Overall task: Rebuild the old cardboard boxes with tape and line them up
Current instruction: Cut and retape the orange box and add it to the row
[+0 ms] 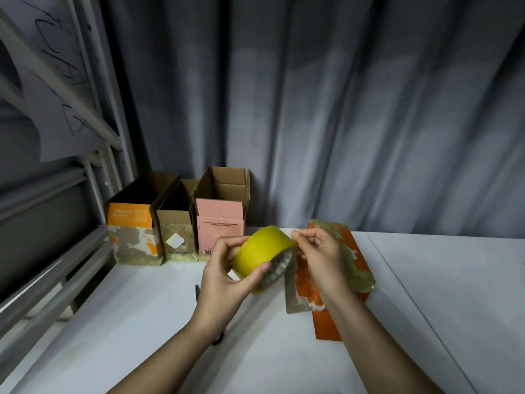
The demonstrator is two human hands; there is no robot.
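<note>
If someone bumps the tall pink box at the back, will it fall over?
Probably quite easily. The pink box stands tall on a narrow base with its top flaps open and looks empty, so it is likely light. The brown box right beside it may stop a fall that way; toward its other side nothing props it.

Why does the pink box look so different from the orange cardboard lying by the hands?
The pink box stands upright with its top flaps open, already box-shaped; the orange cardboard lies flat on the table, not yet built. The pink box stands in a row against the curtain; the orange cardboard lies apart, nearer the person, partly behind the right hand. The orange cardboard looks torn and patchy with old tape; the pink box's front looks cleaner. Both are used cardboard.
</note>
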